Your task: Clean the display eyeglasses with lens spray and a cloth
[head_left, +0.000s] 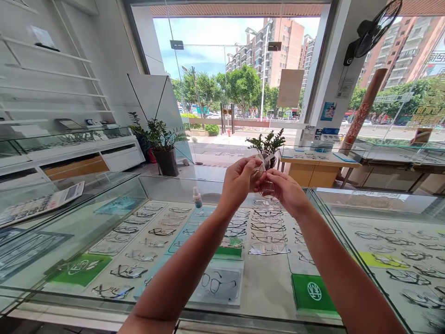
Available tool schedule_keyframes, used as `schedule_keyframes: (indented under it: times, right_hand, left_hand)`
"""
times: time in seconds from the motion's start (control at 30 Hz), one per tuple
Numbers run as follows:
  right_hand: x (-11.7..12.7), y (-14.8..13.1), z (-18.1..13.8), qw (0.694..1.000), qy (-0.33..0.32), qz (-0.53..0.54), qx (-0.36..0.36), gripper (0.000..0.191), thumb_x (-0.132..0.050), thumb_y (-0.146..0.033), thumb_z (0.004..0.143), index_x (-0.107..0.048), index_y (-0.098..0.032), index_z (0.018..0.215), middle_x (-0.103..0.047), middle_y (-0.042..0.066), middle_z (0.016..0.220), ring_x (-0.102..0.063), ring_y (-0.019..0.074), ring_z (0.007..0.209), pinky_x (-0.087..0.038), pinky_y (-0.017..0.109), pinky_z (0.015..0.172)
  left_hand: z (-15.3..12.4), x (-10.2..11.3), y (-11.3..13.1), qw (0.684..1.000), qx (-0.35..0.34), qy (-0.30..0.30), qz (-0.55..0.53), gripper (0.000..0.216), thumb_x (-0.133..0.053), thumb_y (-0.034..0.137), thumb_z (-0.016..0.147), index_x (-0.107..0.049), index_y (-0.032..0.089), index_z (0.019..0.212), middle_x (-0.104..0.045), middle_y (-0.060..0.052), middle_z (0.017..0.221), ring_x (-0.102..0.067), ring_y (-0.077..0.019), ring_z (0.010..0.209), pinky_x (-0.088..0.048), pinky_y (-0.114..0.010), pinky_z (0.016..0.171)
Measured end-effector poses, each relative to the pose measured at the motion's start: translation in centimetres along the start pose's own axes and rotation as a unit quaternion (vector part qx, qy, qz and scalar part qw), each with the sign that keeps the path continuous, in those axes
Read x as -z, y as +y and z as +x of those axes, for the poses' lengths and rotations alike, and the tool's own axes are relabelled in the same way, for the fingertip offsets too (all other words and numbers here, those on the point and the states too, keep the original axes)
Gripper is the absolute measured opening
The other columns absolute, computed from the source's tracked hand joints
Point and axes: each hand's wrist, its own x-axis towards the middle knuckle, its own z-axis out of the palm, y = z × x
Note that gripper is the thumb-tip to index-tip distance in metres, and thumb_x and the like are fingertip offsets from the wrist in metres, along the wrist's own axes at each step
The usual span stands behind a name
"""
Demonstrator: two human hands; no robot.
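Note:
My two hands are raised close together above the glass display counter [257,301]. Between them is a thin-framed pair of eyeglasses [267,189], one lens hanging below the fingers. The fingers of my right hand [285,186] pinch the frame. My left hand [239,178] is closed at the other side of the eyeglasses, its thumb and index finger near a small pale piece whose kind I cannot make out. Part of the frame is hidden behind the fingers. Under the glass, rows of eyeglasses [267,227] lie below my hands.
A small spray bottle [197,197] stands on the counter left of my hands. Green cards [314,291] lie among the displayed frames. A calculator-like white panel [52,202] is at the left. Potted plants [167,160] stand beyond, before glass doors [225,93].

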Motion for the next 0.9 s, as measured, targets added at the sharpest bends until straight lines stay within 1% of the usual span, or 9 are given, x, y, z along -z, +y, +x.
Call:
schedule_keyframes:
  times: [0.1,0.2,0.3,0.4,0.53,0.6,0.73,0.8,0.9]
  right_hand:
    - [0.1,0.1,0.1,1.0,-0.015,-0.001,-0.004,0.027,-0.079,-0.05,0.09,-0.077,-0.023,0.091,-0.076,0.004,0.093,-0.073,0.02,0.087,-0.053,0.034,0.075]
    - [0.0,0.0,0.0,0.999,-0.034,-0.006,-0.007,0.028,-0.078,-0.05,0.091,-0.076,-0.023,0.091,-0.075,0.004,0.091,-0.071,0.0199,0.087,-0.052,0.034,0.077]
    - [0.0,-0.2,-0.1,0.999,-0.046,-0.012,-0.007,0.027,-0.076,-0.049,0.092,-0.077,-0.022,0.09,-0.075,0.005,0.094,-0.068,0.0188,0.087,-0.051,0.034,0.078]
    - [0.1,-0.5,-0.2,0.998,-0.056,-0.019,-0.003,0.025,-0.075,-0.047,0.093,-0.077,-0.022,0.089,-0.075,0.005,0.096,-0.067,0.0188,0.088,-0.051,0.034,0.079]
    - [0.5,-0.7,-0.2,0.997,-0.076,-0.028,0.007,0.023,-0.073,-0.045,0.094,-0.076,-0.023,0.089,-0.075,0.005,0.095,-0.07,0.0207,0.089,-0.052,0.037,0.085]
    - [0.7,-0.7,-0.2,0.996,-0.085,-0.029,0.017,0.021,-0.071,-0.043,0.096,-0.076,-0.023,0.09,-0.075,0.005,0.094,-0.07,0.0211,0.09,-0.053,0.039,0.089]
    - [1.1,-0.8,-0.3,0.994,-0.099,-0.034,0.036,0.02,-0.068,-0.04,0.099,-0.076,-0.023,0.09,-0.073,0.004,0.093,-0.07,0.0207,0.09,-0.054,0.039,0.091]
    - [1.2,-0.8,-0.3,0.992,-0.11,-0.037,0.039,0.021,-0.067,-0.039,0.1,-0.075,-0.023,0.089,-0.071,0.003,0.091,-0.071,0.0207,0.089,-0.054,0.039,0.092]
    - [1.3,-0.9,-0.3,0.992,-0.112,-0.039,0.041,0.021,-0.067,-0.038,0.1,-0.075,-0.022,0.088,-0.071,0.003,0.09,-0.072,0.0209,0.088,-0.055,0.04,0.094]
  left_hand:
    - [0.2,0.4,-0.2,1.0,-0.014,0.016,0.019,0.016,-0.071,0.033,0.09,-0.079,0.019,0.093,-0.071,-0.003,0.079,-0.055,-0.0109,0.061,-0.043,-0.024,0.054]
    - [0.4,0.6,-0.5,1.0,-0.019,0.016,0.019,0.017,-0.077,0.035,0.087,-0.078,0.019,0.094,-0.067,-0.001,0.07,-0.052,-0.0098,0.057,-0.04,-0.023,0.051]
    - [0.5,0.7,-0.7,1.0,-0.027,0.012,0.002,0.025,-0.084,0.038,0.083,-0.074,0.017,0.092,-0.072,-0.002,0.078,-0.057,-0.0091,0.062,-0.045,-0.021,0.055]
    - [0.6,0.7,-0.9,0.999,-0.026,0.011,-0.037,0.032,-0.09,0.036,0.077,-0.069,0.018,0.091,-0.072,-0.002,0.087,-0.065,-0.0099,0.072,-0.051,-0.021,0.062]
    - [0.8,0.8,-1.0,0.996,0.015,0.013,-0.091,0.044,-0.095,0.033,0.07,-0.065,0.019,0.1,-0.072,-0.002,0.095,-0.068,-0.0103,0.075,-0.056,-0.021,0.065]
    - [0.7,0.8,-1.0,0.994,0.045,-0.014,-0.103,0.047,-0.095,0.037,0.072,-0.066,0.018,0.104,-0.072,-0.003,0.092,-0.067,-0.0103,0.07,-0.055,-0.022,0.061]
    - [0.5,0.9,-0.8,0.979,0.094,-0.142,-0.114,0.043,-0.088,0.052,0.082,-0.066,0.017,0.093,-0.067,-0.001,0.072,-0.058,-0.0101,0.052,-0.048,-0.023,0.046]
    - [0.4,0.8,-0.6,0.969,0.105,-0.191,-0.118,0.042,-0.084,0.055,0.086,-0.065,0.017,0.084,-0.063,0.0,0.067,-0.057,-0.0099,0.051,-0.047,-0.024,0.046]
    - [0.3,0.7,-0.5,0.961,0.091,-0.222,-0.14,0.041,-0.081,0.052,0.09,-0.064,0.016,0.079,-0.063,-0.001,0.067,-0.058,-0.0098,0.052,-0.047,-0.023,0.047]
